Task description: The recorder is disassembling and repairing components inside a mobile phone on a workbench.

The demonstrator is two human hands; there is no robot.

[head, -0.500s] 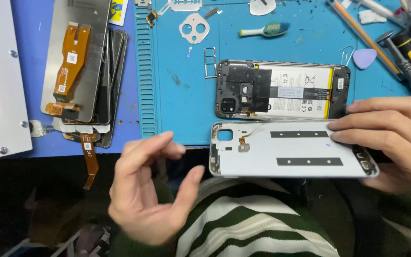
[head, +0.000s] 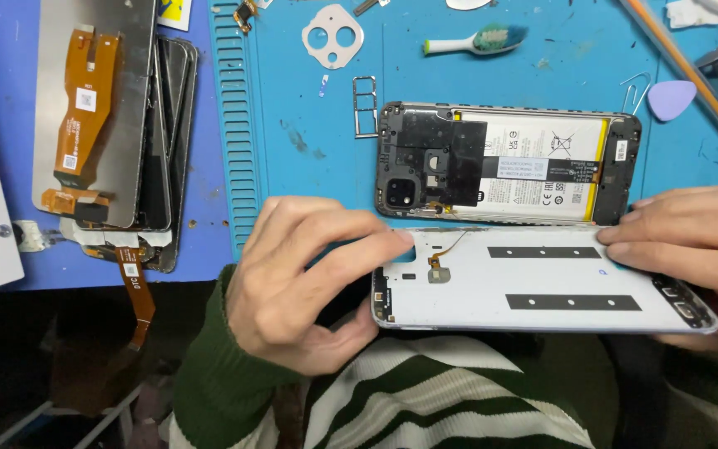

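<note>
Above the person's lap, at the near edge of a blue work mat, both hands hold a pale phone back cover inner side up. Left hand pinches its camera-hole end — thumb beneath, fingers on top. Right hand grips the opposite end. Just beyond lies an opened phone — battery exposed.

white battery label; screen stack left.

Both hands, left and right, fingers extended, pinching inward.
</note>
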